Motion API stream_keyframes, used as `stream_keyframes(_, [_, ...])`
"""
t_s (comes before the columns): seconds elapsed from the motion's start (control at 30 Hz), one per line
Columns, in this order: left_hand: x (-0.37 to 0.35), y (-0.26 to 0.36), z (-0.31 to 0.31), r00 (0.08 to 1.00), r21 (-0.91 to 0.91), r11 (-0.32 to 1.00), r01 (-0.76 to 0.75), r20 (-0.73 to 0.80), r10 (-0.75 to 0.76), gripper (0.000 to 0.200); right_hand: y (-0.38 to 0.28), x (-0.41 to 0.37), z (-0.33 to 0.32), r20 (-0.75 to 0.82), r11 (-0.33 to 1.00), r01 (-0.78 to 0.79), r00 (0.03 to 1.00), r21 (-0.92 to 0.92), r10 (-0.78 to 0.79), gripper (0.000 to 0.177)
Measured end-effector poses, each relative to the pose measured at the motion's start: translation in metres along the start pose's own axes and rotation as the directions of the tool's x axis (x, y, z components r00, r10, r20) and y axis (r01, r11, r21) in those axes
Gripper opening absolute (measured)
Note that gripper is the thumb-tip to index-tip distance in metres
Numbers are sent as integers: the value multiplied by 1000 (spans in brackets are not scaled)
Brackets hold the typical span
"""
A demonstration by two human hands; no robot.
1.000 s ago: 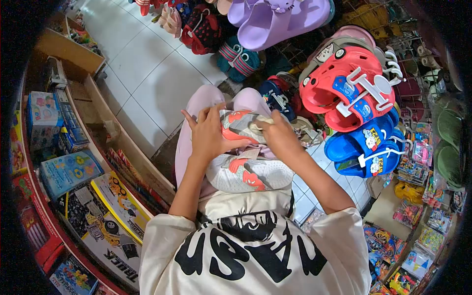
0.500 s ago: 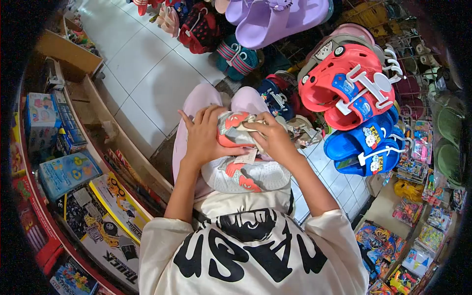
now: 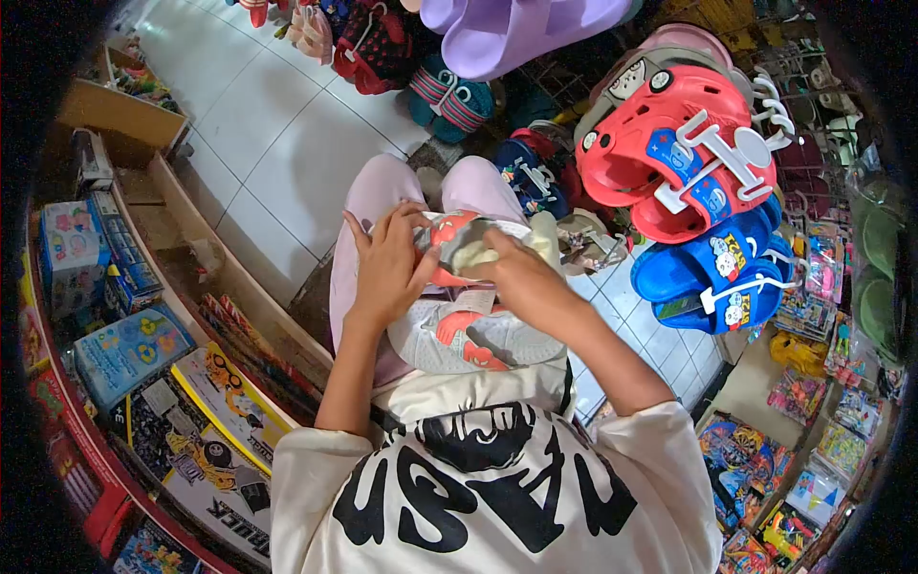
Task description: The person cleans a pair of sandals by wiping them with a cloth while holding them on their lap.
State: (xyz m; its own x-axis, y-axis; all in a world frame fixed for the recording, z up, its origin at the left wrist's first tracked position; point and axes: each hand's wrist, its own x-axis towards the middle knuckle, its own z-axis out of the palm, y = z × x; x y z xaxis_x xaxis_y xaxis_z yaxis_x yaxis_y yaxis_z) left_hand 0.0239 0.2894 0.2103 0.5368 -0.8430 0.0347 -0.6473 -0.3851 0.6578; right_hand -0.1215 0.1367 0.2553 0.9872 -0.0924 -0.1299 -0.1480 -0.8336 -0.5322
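A pair of white-and-grey shoes with coral-red patches lies across my lap. My left hand (image 3: 390,273) grips the farther shoe (image 3: 453,228) at one end, thumb on the near side and fingers over the top. At that shoe's opening is my right hand (image 3: 531,282), its fingertips partly hidden, pressing on a pale cloth (image 3: 472,254). Some of the cloth shows inside the shoe, and more pale material sticks out beyond the hand. Nearer to my body rests the second shoe (image 3: 416,340), touched by neither hand. A white tag (image 3: 473,300) lies between the two shoes.
To the right hang red clogs (image 3: 622,143) and blue slippers (image 3: 669,273), with purple sandals (image 3: 507,43) above. A shelf of boxed toys (image 3: 134,349) curves along the left. Packaged small toys (image 3: 746,459) line the lower right. Tiled floor (image 3: 287,163) stretches ahead.
My right hand has moved down and turned over, from pinching the raised cloth to pressing at the shoe opening. My left hand keeps its hold on the shoe, with the thumb shifted upward.
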Motion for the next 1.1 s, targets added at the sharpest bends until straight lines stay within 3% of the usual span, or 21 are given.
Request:
stream_keyframes(0.1, [-3, -1, 0, 999, 24, 998, -50, 7, 50, 40, 17, -10, -25, 18, 994, -24, 999, -109, 27, 41])
stream_keyframes(0.2, [-6, -7, -2, 995, 53, 994, -100, 8, 99, 44, 6, -1, -50, 147, 934, -314, 945, 171, 291, 41])
stream_keyframes(0.3, [-5, -8, -3, 992, 76, 989, -126, 23, 125, 46, -4, -1, -12, 174, 947, -123, 982, 298, 73, 39])
stream_keyframes(0.4, [-6, -8, -2, 990, 121, 982, -143, 29, 141, 49, -20, -2, 6, 67, 992, -110, 992, 63, 106, 39])
stream_keyframes(0.5, [-9, -4, -1, 986, 118, 979, -168, 15, 167, 50, -14, -13, -3, 104, 987, -151, 984, 59, 144, 34])
stream_keyframes(0.53, [-8, -5, 2, 985, 110, 979, -169, 1, 170, 50, -18, -14, -9, 85, 983, -181, 979, -32, 183, 34])
stream_keyframes(0.63, [-7, -7, 5, 988, 98, 983, -153, -14, 155, 50, -13, -11, -29, 192, 965, -249, 947, -76, 259, 35])
stream_keyframes(0.77, [-6, -10, 3, 990, 94, 986, -139, -12, 141, 51, -20, -2, -15, 85, 977, -116, 991, 181, 102, 39])
stream_keyframes(0.8, [-6, -11, 3, 989, 112, 984, -142, -13, 144, 52, -16, -1, 4, 6, 993, -30, 1000, 116, 29, 40])
stream_keyframes(0.97, [-8, -11, 6, 984, 173, 969, -179, 21, 178, 53, -20, -7, -3, 123, 993, -98, 987, -60, 105, 36])
stream_keyframes(1.1, [-7, -4, 5, 991, 109, 986, -128, -23, 131, 48, -11, -9, -29, 196, 969, -161, 960, -190, 198, 33])
